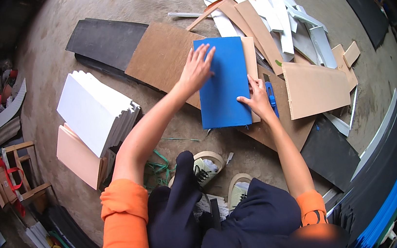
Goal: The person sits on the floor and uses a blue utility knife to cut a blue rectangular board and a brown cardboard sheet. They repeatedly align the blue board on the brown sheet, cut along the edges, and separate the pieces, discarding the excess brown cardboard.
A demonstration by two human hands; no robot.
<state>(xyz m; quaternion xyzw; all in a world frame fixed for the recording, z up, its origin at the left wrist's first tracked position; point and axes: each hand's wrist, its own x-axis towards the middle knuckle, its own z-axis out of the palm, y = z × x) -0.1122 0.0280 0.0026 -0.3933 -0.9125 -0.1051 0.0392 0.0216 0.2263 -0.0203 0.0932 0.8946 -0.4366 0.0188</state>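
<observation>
A blue rectangular sheet (223,84) lies over a beige sheet (249,52), whose strip shows along its right side. My left hand (196,69) is over the blue sheet's upper left edge, fingers spread and slightly blurred; whether it touches is hard to tell. At the right edge, my right hand (258,98) rests with its thumb on the blue surface and its fingers stretched along the beige strip. Just right of that hand lies a blue utility knife (271,97). Beneath everything is a long brown board (159,55).
To the left stand stacked white sheets (90,109) and beige sheets (79,154). White offcut strips (284,26) pile up at the far right, near a beige panel (324,87). Black sheets (106,41) lie under the board. Green string (160,166) trails by my shoes.
</observation>
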